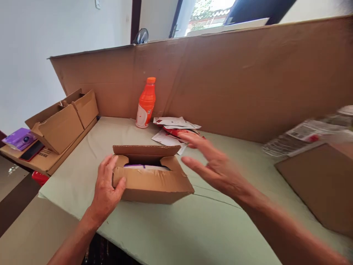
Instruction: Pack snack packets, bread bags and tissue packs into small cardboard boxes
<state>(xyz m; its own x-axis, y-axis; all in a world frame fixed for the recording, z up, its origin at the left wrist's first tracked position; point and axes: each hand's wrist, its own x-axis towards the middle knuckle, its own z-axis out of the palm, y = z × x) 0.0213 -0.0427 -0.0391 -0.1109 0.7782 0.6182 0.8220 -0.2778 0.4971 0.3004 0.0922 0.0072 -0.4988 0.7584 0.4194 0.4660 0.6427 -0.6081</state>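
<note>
A small brown cardboard box (158, 198) sits on the pale green cloth, its long back flap standing up and its front flap folded partly over the opening. Inside, white and purple packs (146, 167) show in part. My left hand (106, 180) grips the box's left end, thumb on the front flap and fingers along the side. Off the box's right corner, my right hand (212, 165) hangs in the air with fingers stretched, holding nothing. Just beyond its fingertips lies a loose pile of white and red packets (179, 127).
An orange bottle (147, 103) stands against the tall cardboard panel (234, 77) at the back. At left are an open carton (60, 125), a purple pack (20, 138) and a phone (32, 151). Clear plastic bottles (300, 136) and a cardboard piece (317, 180) lie right.
</note>
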